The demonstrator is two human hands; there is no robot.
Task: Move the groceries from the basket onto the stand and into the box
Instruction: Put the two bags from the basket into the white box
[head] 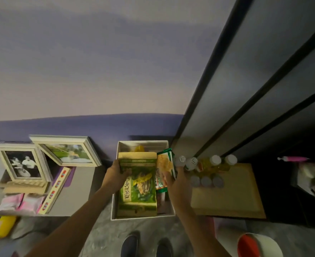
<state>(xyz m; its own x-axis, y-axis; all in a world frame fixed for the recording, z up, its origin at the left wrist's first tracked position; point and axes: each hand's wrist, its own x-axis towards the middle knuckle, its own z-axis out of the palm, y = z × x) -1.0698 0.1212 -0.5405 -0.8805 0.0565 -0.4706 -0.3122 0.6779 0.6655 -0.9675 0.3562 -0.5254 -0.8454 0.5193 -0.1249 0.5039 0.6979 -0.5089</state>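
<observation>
**A:** What's on the far left?

**B:** Two picture frames (23, 164) lean on a grey table (79, 186), with pink packets (21, 202) nearer.

**A:** And the left hand (117, 173)?

**B:** It grips the green snack bag (139, 186) at its far left edge, fingers (127, 171) curled over the printed face. The bag lies lengthwise in the white box (114, 205).

**A:** The right hand (178, 186)?

**B:** It holds an orange-and-green packet (165, 168) above the box's right wall. Its fingers wrap the packet's near half, and the far end juts past them.

**A:** Further right?

**B:** White-capped bottles (192, 163) stand on the wooden stand (227, 198), just beside that packet.
</observation>
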